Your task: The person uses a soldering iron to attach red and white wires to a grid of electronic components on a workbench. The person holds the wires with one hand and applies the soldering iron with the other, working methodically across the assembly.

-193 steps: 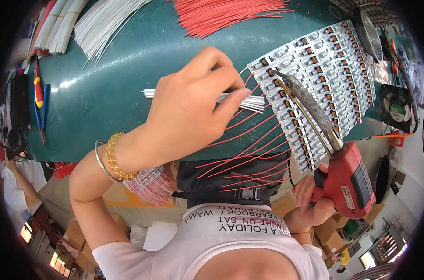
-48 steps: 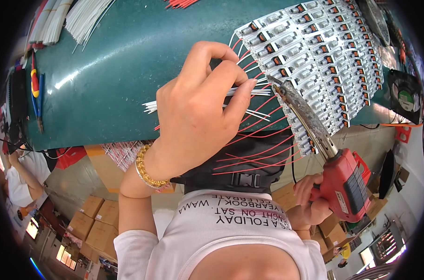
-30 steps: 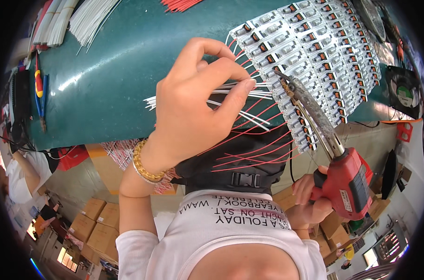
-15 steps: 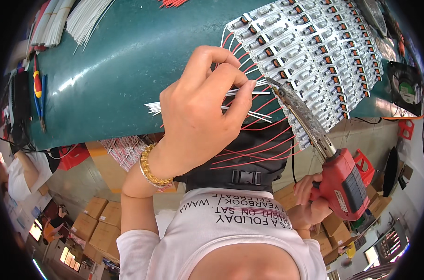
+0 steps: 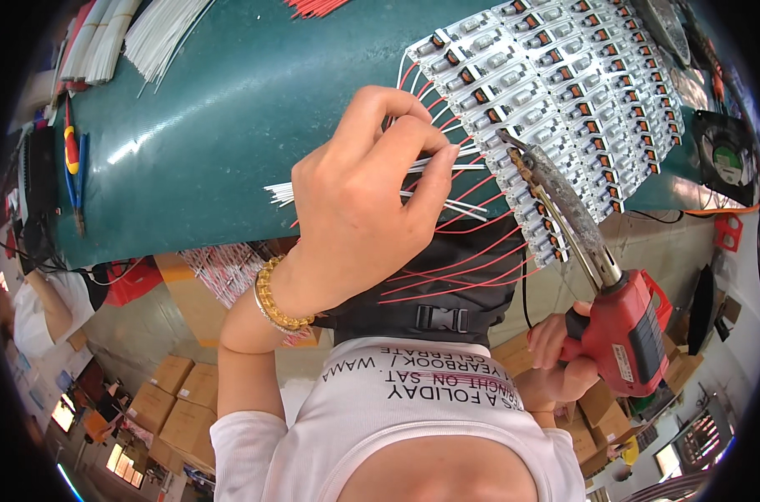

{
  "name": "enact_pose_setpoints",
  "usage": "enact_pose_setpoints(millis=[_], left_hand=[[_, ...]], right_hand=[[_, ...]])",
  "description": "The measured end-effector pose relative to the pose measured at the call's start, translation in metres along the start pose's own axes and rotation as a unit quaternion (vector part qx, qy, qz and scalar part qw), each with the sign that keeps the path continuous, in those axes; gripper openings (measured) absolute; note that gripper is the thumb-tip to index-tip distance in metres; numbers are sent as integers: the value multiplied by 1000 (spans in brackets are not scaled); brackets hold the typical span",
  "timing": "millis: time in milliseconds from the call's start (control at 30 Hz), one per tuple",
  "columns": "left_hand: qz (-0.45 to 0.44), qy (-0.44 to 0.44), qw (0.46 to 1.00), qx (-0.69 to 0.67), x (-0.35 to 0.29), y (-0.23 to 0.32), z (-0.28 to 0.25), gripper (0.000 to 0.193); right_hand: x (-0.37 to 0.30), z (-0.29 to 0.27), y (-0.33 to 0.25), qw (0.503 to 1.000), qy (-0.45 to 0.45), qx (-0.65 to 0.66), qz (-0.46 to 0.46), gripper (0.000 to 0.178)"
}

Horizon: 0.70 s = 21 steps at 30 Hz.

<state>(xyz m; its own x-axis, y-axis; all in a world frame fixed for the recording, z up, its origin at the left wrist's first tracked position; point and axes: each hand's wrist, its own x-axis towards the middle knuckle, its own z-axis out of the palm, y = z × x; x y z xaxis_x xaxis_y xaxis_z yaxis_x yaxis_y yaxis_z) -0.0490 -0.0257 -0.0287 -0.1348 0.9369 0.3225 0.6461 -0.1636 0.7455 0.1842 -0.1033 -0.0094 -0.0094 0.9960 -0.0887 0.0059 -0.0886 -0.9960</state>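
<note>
My left hand (image 5: 367, 197), thumb and fingertips pinched together, holds a small bunch of white wires (image 5: 281, 194) at the near edge of the circuit board panel. My right hand (image 5: 564, 358) grips the handle of a red soldering gun (image 5: 627, 335). Its tip lies over the left part of the panel, just right of my left fingertips; whether it touches a board I cannot tell. The circuit board panel (image 5: 577, 75) carries rows of small components. Red wires (image 5: 480, 251) and white ones trail from its left edge, some hanging over my black apron (image 5: 472, 284).
White wire bundles (image 5: 166, 38) and red wires (image 5: 317, 7) lie on the green table (image 5: 221, 109). A screwdriver (image 5: 70, 146) and a blue-handled tool (image 5: 80, 184) rest at the left. A small fan (image 5: 723, 159) stands at the right. Cardboard boxes (image 5: 187, 410) are stacked on the floor.
The soldering gun has shifted a little to the right, its tip moving away from my left fingertips and the panel's wired edge. My left hand keeps its pinch almost in place.
</note>
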Motion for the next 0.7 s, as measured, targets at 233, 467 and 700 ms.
enact_pose_setpoints(millis=[233, 467, 700], left_hand=[[-4, -55, 996, -76, -1, 3, -7, 8], [0, -18, 1000, -13, -7, 5, 5, 10], [22, -5, 1000, -6, -7, 3, 6, 11]], right_hand=[[-4, -9, 3, 1000, 4, 10, -2, 79], [-11, -15, 4, 1000, 3, 20, 11, 77], [-11, -14, 2, 999, -18, -51, 0, 69]])
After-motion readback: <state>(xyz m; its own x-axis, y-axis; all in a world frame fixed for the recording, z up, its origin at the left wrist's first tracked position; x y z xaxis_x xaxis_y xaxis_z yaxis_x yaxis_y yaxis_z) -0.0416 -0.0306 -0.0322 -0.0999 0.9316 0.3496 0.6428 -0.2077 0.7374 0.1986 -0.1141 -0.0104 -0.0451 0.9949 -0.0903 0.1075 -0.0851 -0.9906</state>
